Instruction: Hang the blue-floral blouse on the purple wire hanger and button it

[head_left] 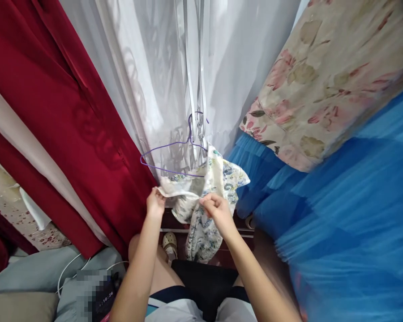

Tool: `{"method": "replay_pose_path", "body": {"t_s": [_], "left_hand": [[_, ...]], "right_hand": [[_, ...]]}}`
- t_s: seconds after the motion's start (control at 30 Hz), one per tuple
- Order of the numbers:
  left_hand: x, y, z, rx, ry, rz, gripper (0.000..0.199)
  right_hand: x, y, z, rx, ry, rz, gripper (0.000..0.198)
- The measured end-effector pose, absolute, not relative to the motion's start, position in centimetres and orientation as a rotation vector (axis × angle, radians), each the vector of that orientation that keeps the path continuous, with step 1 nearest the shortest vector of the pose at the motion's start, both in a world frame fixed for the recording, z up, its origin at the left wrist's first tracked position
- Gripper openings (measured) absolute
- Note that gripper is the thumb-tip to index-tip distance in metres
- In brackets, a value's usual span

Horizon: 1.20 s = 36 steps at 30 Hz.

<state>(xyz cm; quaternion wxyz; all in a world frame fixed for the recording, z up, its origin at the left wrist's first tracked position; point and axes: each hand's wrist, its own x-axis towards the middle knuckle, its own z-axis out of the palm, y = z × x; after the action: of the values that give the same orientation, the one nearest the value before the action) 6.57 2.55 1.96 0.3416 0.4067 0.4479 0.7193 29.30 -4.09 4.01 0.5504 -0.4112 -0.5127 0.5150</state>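
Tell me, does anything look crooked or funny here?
Yes, the flowery garment looks lopsided: it sits on only one side of the purple hanger, while the other end is bare. The left hand and right hand hold it.

A: Surface of the floral garment [215, 179]?
B: Thin cloth, matt, soft, creased throughout.
A: And the hanger [190, 139]?
B: Smooth, slim rod. Plastic or coated wire; cannot tell which.
A: White ribbons [190, 85] above it?
B: Flat, smooth, glossy; satin-like.
A: White drape [228, 53] behind?
B: Fine, sheer-looking cloth, slight sheen, soft folds.
A: Red drape [100, 134]?
B: Smooth, dense cloth, low sheen along the folds.
A: Blue fabric [342, 192]?
B: Gauzy, tulle-like, layered, rough-edged.
A: Flower-print cloth [309, 80] above that?
B: Smooth, mostly matt.
A: Shoe [169, 241]?
B: Moulded plastic or rubber by look, perforated, matt.
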Motion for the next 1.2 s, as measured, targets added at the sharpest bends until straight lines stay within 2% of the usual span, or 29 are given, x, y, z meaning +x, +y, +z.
{"method": "replay_pose_path", "body": {"t_s": [0.1, 0.23, 0.33, 0.4, 0.5, 0.6, 0.67, 0.77, 0.83, 1.03, 1.2], "left_hand": [[10.9, -0.8, 0.4, 0.868, 0.998, 1.756, 0.037], [15.8, -5.4, 2.4, 0.778, 0.731, 1.674, 0.028], [18.5, -7.8, 4.9, 1.032, 0.777, 1.573, 0.026], [19.7, -8.7, 6.1, 1.214, 0.851, 1.500, 0.027], [20.2, -9.0, 6.8, 1.389, 0.929, 1.490, 0.027], [19.5, -8.9, 6.4, 1.487, 0.926, 1.442, 0.046], [18.8, -9.0, 5.5, 1.523, 0.833, 1.227, 0.045], [17.9, -9.4, 3.6, 1.569, 0.786, 0.854, 0.038], [17.7, -9.5, 2.5, 1.655, 0.885, 0.766, 0.034], [17.2, -8.2, 2.6, 1.802, 1.064, 1.021, 0.043], [13.9, -6.2, 4.9, 1.710, 1.155, 1.214, 0.041]], "right_hand": [[32.4, -4.1, 0.1, -1.088, -0.946, 1.046, 0.028], [35.5, -5.7, -2.3, -1.251, -1.171, 0.920, 0.029], [35.4, -7.5, -0.2, -1.187, -1.474, 0.896, 0.034], [34.6, -8.4, 1.9, -1.035, -1.632, 1.036, 0.037], [33.8, -8.9, 4.3, -0.862, -1.683, 1.301, 0.030], [34.6, -8.6, 6.0, -0.799, -1.629, 1.499, 0.030], [36.4, -8.2, 7.1, -0.819, -1.639, 1.581, 0.029], [40.5, -6.6, 9.1, -0.933, -1.643, 1.529, 0.026], [43.6, -4.6, 10.2, -0.983, -1.569, 1.432, 0.022], [48.0, 4.5, 13.2, -1.075, -1.329, 1.102, 0.017], [43.2, 9.3, 15.9, -1.031, -1.471, 1.166, 0.028]]}}
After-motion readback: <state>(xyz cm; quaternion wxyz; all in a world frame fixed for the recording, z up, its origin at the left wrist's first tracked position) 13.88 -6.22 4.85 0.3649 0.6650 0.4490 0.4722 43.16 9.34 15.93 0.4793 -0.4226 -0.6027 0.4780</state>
